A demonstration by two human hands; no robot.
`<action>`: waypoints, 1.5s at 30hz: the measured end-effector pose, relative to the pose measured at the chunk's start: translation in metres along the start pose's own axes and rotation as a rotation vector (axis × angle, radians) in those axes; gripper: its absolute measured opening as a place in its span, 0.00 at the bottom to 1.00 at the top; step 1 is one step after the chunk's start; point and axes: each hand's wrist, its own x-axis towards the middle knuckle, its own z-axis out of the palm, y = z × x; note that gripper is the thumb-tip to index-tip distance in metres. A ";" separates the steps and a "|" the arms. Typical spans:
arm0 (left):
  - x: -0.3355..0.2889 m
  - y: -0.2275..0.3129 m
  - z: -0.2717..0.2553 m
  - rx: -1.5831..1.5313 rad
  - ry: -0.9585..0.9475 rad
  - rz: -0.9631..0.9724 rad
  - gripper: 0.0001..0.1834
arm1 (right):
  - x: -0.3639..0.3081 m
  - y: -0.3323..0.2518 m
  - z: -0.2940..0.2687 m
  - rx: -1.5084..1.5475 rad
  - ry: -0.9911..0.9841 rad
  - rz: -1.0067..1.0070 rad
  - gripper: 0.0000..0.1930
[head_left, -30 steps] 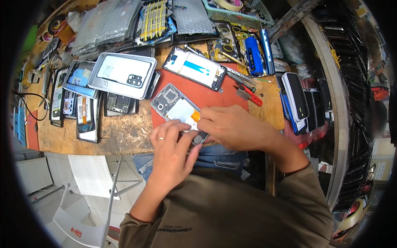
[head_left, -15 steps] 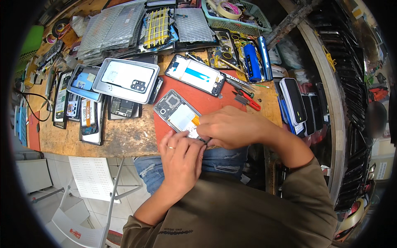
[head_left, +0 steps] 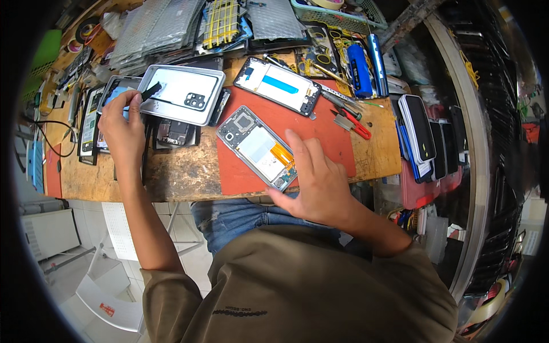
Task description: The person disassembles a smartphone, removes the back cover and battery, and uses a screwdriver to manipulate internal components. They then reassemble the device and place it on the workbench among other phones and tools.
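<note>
My left hand pinches a small black flat part over a pale tray at the left. In that tray lies a white phone back cover with a black camera cutout area. A phone with its back off rests tilted on the red mat, its inner frame and orange ribbon cables exposed. Beside its right edge and lower corner is my right hand, thumb and fingers spread, gripping nothing. Whether its fingertips touch the phone cannot be made out.
Beyond the opened phone lies another phone frame with a blue strip. Red-handled cutters and tweezers are at the right. Blue cylinders, bubble-wrapped packs and a green basket stand at the back. Disassembled phones crowd the left.
My left hand has left the opened phone and moved up and left to the tray with the black part. My right hand has opened and drawn back slightly. The view has shifted slightly.
</note>
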 end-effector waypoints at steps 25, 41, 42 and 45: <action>-0.108 0.150 -0.013 -0.582 -0.488 0.210 0.44 | 0.070 0.040 -0.035 0.118 0.133 -0.132 0.08; -0.101 0.147 0.005 -0.634 -0.381 0.175 0.11 | 0.077 0.009 -0.014 0.498 0.077 -0.333 0.12; -0.100 0.147 0.006 -0.628 -0.385 0.168 0.11 | 0.078 0.009 -0.013 0.489 0.071 -0.322 0.13; -0.099 0.149 0.005 -0.622 -0.376 0.176 0.12 | 0.081 0.009 -0.012 0.447 0.050 -0.305 0.14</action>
